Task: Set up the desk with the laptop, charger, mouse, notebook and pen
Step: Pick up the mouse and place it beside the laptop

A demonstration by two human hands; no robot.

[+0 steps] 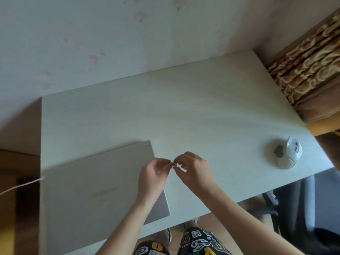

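**Hands meet over desk; small item pinched between fingertips**

We see the closed silver-grey slab laptop [103, 186] lying flat at lower left of the frame on the pale rectangular desk [184, 107], a thin white cable [20, 185] running off its left edge. The white domed mouse [288, 153] sits at right, near the front edge, well apart. Left hand [153, 176] and right hand [193, 168] meet at centre, fingertips pressed together on something too small to identify. Notebook and pen are not visible. No containers in view.

We judge the laptop stiff, smooth and fairly heavy: grip both side edges. Mouse light, palm-sized, likely slippery; cable limp.
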